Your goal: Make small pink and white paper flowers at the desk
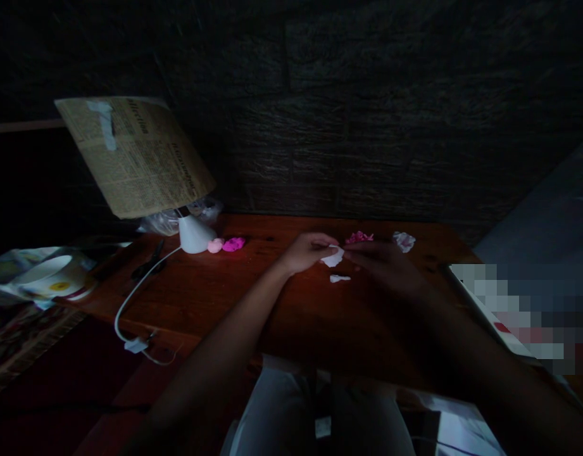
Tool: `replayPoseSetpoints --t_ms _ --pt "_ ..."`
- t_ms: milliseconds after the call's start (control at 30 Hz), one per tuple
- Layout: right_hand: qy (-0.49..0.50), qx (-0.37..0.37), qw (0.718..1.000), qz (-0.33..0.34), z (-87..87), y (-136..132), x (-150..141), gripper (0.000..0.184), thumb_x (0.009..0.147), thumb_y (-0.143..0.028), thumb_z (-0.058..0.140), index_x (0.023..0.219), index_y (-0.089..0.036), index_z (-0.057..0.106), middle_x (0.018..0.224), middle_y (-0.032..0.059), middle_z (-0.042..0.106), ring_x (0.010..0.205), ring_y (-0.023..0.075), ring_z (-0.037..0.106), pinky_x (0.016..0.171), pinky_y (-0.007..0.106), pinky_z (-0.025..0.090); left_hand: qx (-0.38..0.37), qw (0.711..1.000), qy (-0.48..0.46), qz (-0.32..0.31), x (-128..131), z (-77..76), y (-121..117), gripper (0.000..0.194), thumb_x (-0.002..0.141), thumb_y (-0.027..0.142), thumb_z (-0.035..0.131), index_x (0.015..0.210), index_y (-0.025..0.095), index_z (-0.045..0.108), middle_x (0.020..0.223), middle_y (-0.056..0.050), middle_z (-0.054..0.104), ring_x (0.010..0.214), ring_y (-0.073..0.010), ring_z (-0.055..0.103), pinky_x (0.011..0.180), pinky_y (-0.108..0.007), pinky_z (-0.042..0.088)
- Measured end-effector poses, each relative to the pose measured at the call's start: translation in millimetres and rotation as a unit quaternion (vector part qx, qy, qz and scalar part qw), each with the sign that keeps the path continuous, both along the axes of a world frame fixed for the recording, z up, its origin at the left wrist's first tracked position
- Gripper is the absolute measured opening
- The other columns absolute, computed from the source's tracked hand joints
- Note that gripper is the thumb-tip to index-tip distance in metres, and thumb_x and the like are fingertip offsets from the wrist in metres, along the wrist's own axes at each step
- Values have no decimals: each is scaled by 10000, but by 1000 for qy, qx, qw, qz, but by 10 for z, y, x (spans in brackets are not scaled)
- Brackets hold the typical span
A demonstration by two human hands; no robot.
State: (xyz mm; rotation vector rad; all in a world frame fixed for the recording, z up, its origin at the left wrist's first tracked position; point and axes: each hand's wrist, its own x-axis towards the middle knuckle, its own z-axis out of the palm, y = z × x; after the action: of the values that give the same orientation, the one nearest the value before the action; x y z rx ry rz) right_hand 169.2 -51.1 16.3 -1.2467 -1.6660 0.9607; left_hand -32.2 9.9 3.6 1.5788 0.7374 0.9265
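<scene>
My left hand pinches a small white paper-like piece with a ruffled edge, just above the wooden table. From the right, my right hand reaches the same piece, its fingers drawn together at the edge; dim light blurs the exact contact. Below the hands lies a thin white twisted scrap. Behind my right fingers sits a bright pink crumpled piece, partly covered. A whitish crumpled piece rests farther right.
At the left stands a lamp with a newspaper-print shade and white base. Two pink lumps lie beside it. Dark scissors, a white cord and a round white container are nearby. A dark brick-patterned wall closes the back.
</scene>
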Motion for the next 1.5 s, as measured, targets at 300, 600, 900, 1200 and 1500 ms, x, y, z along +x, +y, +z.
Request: replayPoseSetpoints --t_ms 300,600,900,1200,1500 --pt "30 -9 999 -22 -9 0 -5 354 723 -505 740 913 -211 793 821 45 755 694 189 646 705 356 521 2 999 -26 -26 45 18 -55 247 695 248 802 897 137 715 879 -43 723 802 -126 654 831 -315 507" --pt "-4 11 1000 -14 -4 3 9 382 727 -525 720 904 -195 795 769 53 732 704 208 652 683 354 509 74 996 3 -47 73 24 -100 206 749 258 761 875 133 655 852 -31 672 794 -116 626 807 -292 488" --pt "8 19 999 -29 -19 2 -24 278 729 -422 690 835 -177 768 794 40 736 733 203 646 736 345 494 129 991 21 -30 131 35 -198 181 784 262 698 893 145 611 794 -10 629 706 -99 577 660 -224 431" --pt "61 -1 995 -80 74 -21 -109 358 689 -478 719 866 -169 756 679 21 654 595 145 519 567 291 421 -46 994 -95 30 222 89 -171 180 687 229 741 824 149 654 729 9 653 656 -84 580 663 -227 441" --pt "99 36 993 -59 67 -36 -94 298 719 -453 731 868 -195 741 863 50 731 751 182 619 699 327 483 -159 968 -181 63 206 138 -188 263 660 181 791 881 146 655 853 -10 693 760 -92 640 743 -238 503"
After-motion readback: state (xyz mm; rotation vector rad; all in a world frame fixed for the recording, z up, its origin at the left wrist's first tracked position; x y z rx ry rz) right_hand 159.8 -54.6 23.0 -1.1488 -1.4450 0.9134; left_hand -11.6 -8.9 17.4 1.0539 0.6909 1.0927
